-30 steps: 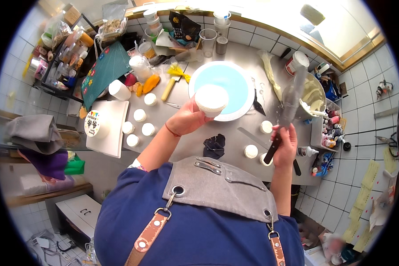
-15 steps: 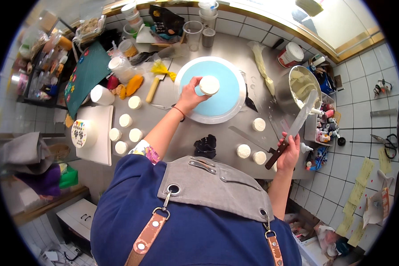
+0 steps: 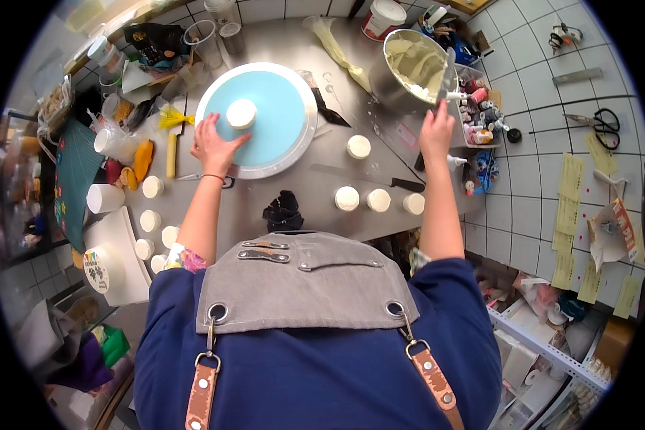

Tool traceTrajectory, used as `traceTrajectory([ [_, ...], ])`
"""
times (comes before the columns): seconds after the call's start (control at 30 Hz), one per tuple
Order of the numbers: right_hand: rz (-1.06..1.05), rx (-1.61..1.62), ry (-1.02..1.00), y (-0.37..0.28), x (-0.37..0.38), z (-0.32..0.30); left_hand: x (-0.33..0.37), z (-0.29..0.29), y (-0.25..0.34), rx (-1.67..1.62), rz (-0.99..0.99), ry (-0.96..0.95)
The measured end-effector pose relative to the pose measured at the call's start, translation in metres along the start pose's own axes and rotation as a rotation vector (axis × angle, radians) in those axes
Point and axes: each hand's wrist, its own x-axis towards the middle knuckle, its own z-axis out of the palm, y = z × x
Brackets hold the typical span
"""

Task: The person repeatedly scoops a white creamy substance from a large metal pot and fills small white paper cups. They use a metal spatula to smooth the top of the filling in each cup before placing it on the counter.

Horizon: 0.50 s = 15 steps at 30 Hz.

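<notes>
A small round white cream-coated cake (image 3: 241, 113) stands on the pale blue top of a round cake turntable (image 3: 283, 107). My left hand (image 3: 216, 149) is at the turntable's near-left edge, fingers spread and thumb apart, close to the cake but not around it. My right hand (image 3: 436, 135) is wrapped round the dark handle of a palette knife (image 3: 448, 75), its blade pointing up and away at the rim of a metal pot (image 3: 403, 92). Pale cream lies inside that pot.
More small white cakes (image 3: 358, 147) stand right and left on the steel table. A long knife (image 3: 407, 185) lies near the front edge, by a crumpled black cloth (image 3: 283, 211). A filled piping bag (image 3: 337, 50) lies behind. A decorated cake (image 3: 102, 269) sits far left.
My left hand has set the small cake on the turntable and let go of it. My right hand has carried the palette knife up to the pot. The view has shifted right.
</notes>
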Motion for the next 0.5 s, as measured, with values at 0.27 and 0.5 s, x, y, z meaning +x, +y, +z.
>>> traceTrajectory([
  [0.27,0.033,-0.219,-0.214,-0.023,-0.001,0.011,-0.095,-0.066,-0.047,-0.35,-0.1,0.185],
  [0.5,-0.016,-0.087,-0.312,-0.028,-0.159,-0.081,-0.195,-0.062,-0.048,-0.547,0.017,-0.185],
])
